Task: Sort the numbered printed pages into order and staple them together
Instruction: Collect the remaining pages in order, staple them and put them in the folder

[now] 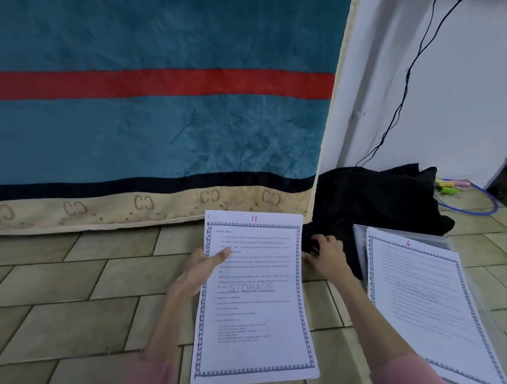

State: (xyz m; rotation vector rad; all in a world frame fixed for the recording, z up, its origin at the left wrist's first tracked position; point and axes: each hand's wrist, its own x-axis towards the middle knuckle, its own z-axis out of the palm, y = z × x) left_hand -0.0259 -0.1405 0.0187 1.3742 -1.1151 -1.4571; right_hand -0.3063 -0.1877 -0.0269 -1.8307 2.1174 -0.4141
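A printed page marked 11 in red, with a patterned border and a STORAGE watermark, is lifted above the tiled floor. My left hand pinches its left edge, thumb on the front. My right hand hovers just past the page's right edge, fingers loosely curled, over black cloth; something small and dark lies under its fingers, and whether it holds that is unclear. To the right lies a page marked 6 on top of a stack in a clear folder. No stapler is in view.
A blue mattress with a red stripe leans upright behind. Black cloth is heaped at its right corner. A black cable hangs down the white wall. Coloured cords lie at the far right on the floor tiles.
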